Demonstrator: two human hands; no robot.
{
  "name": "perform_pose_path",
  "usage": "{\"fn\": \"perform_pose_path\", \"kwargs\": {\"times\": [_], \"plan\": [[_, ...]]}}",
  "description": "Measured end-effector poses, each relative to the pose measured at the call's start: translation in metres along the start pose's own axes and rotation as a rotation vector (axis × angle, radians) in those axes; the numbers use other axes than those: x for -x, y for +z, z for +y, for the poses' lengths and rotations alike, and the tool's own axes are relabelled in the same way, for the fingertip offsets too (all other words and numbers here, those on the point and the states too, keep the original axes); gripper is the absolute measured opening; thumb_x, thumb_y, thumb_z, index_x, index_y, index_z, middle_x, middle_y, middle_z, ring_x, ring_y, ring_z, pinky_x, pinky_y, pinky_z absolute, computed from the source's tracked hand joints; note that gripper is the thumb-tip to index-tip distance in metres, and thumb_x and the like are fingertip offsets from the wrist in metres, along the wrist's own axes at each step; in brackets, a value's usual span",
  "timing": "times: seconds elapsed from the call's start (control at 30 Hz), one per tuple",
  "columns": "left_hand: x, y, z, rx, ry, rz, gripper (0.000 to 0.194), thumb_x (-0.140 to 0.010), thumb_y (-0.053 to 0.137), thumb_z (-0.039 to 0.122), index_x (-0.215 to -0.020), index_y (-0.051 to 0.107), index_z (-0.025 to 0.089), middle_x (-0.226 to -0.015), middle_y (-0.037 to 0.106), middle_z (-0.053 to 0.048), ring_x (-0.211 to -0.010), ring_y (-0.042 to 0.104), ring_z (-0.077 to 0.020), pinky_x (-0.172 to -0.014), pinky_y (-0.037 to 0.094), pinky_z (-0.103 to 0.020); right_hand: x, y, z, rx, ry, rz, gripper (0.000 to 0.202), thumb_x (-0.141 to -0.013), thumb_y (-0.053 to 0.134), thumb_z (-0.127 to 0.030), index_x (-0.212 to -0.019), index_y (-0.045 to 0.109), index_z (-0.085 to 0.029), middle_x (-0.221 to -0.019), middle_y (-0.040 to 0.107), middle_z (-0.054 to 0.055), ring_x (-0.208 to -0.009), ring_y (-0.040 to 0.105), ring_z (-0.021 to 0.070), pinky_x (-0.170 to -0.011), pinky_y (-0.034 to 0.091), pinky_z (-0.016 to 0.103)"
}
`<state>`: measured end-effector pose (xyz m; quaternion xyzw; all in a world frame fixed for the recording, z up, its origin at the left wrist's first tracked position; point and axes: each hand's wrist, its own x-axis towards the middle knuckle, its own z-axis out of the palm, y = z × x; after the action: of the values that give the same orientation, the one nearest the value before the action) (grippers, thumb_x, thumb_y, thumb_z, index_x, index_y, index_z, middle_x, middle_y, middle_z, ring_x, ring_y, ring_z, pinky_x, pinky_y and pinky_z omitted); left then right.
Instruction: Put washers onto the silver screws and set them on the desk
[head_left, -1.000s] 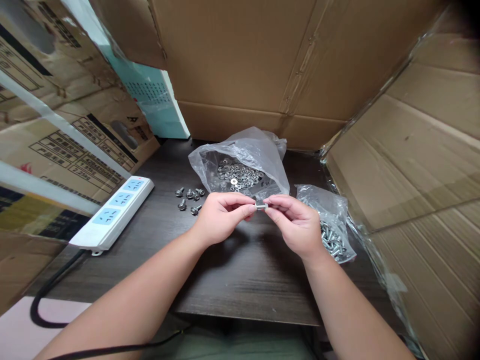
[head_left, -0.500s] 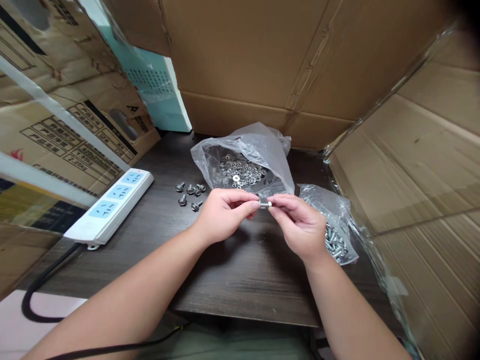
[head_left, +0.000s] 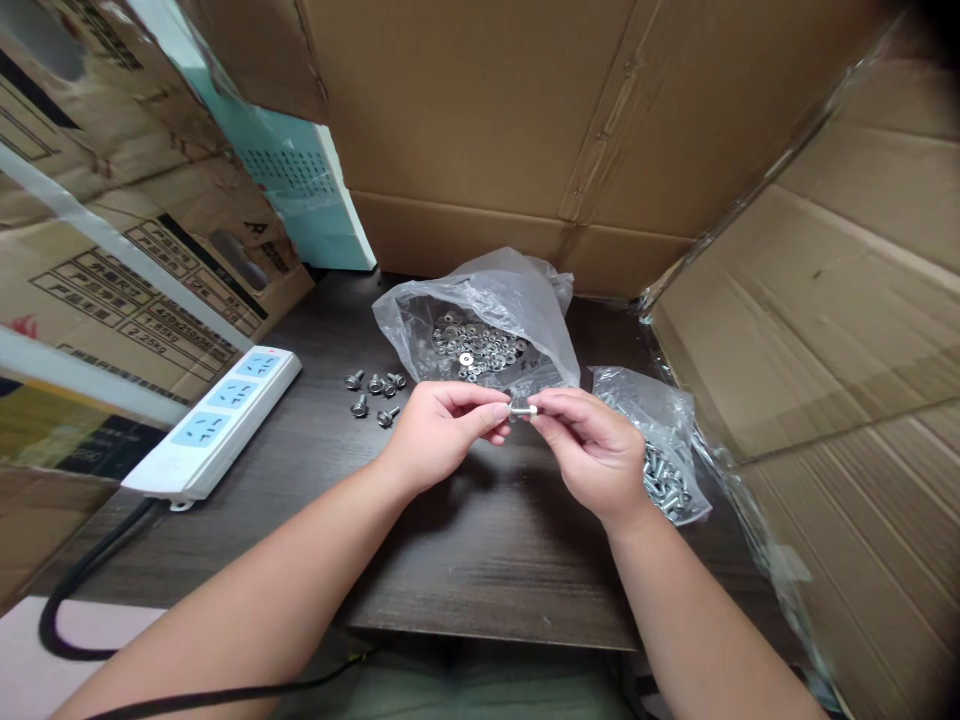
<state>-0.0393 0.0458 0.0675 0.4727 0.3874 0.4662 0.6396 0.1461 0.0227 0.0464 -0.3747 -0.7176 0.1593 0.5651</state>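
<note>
While the left hand pinches one end of a bolt, the right hand grips the other, holding it level above the surface; whether anything sits on its shank is hard to tell. Just beyond lies an open plastic bag of washers, with several loose bolts to its left.

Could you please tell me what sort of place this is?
Probably a makeshift workbench for small hardware: a washer bag and a bolt bag lie on a table walled by cardboard.
</note>
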Motion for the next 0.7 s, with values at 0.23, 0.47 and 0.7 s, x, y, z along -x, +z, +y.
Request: {"fn": "perform_pose_path", "kwargs": {"times": [0.23,0.47,0.7], "plan": [[0.001,0.0,0.005,-0.201,0.167,0.008,0.019,-0.069,0.08,0.029,-0.077,0.078,0.012,-0.069,0.071,-0.007,-0.06,0.064,-0.0123,-0.061,0.055,-0.022,-0.002,-0.002,0.002,0.091,-0.071,-0.066,0.025,-0.088,0.064,-0.01,-0.107,0.07,-0.025,-0.1,0.071,0.005,-0.093,0.068,0.0186,-0.084,0.059,0.037],[0.001,-0.003,-0.001,-0.421,0.376,0.008,0.012,-0.077,0.073,0.025,-0.082,0.08,0.017,-0.075,0.072,-0.006,-0.067,0.067,-0.0126,-0.065,0.053,-0.022,0.007,0.005,0.005,-0.108,0.175,-0.025,0.023,-0.09,0.065,-0.018,-0.112,0.068,-0.023,-0.102,0.069,0.006,-0.086,0.069,0.0163,-0.079,0.063,0.034],[0.002,-0.003,-0.001,-0.469,0.457,0.027,0.012,-0.077,0.072,0.025,-0.083,0.08,0.018,-0.08,0.074,-0.007,-0.07,0.067,-0.0128,-0.067,0.053,-0.022,0.006,0.009,0.002,-0.196,0.249,0.0,0.019,-0.089,0.066,-0.02,-0.108,0.067,-0.021,-0.099,0.069,0.005,-0.084,0.07,0.0154,-0.078,0.063,0.033]]}}
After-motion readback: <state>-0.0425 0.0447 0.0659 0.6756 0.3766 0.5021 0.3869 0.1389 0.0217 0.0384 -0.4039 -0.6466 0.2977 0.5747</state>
